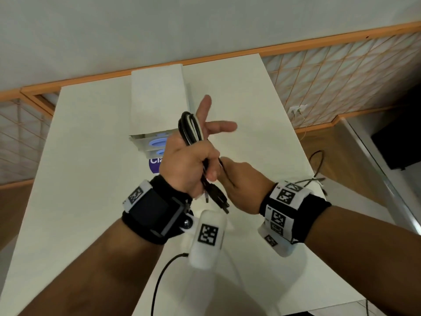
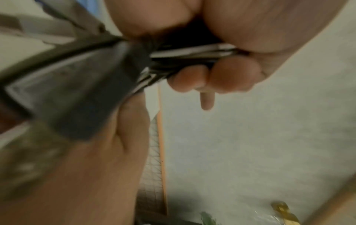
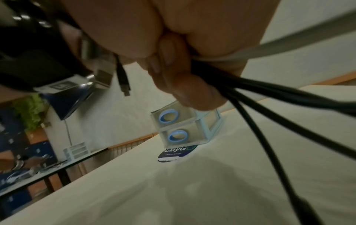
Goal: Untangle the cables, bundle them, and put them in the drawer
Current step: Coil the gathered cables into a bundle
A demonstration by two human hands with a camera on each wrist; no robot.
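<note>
A bundle of black and white cables [image 1: 190, 127] is looped in my left hand [image 1: 186, 163], held above the white table [image 1: 91, 179]. Its lower fingers grip the bundle [image 2: 192, 53], while two fingers point straight up and out past the loop. The plug ends [image 1: 218, 197] hang below the fist. My right hand [image 1: 243, 185] is beside it, pinching black cable strands [image 3: 250, 91] just under the left fist. A USB plug [image 3: 124, 85] dangles nearby. The small drawer unit [image 1: 157, 99] with blue ring handles [image 3: 179, 134] stands behind the hands, both drawers closed.
A round purple sticker [image 1: 155, 165] lies on the table in front of the drawer unit. Another dark cable [image 1: 316, 176] lies at the table's right edge and runs down to the floor. A wall socket [image 1: 296, 109] sits beyond the table on the right.
</note>
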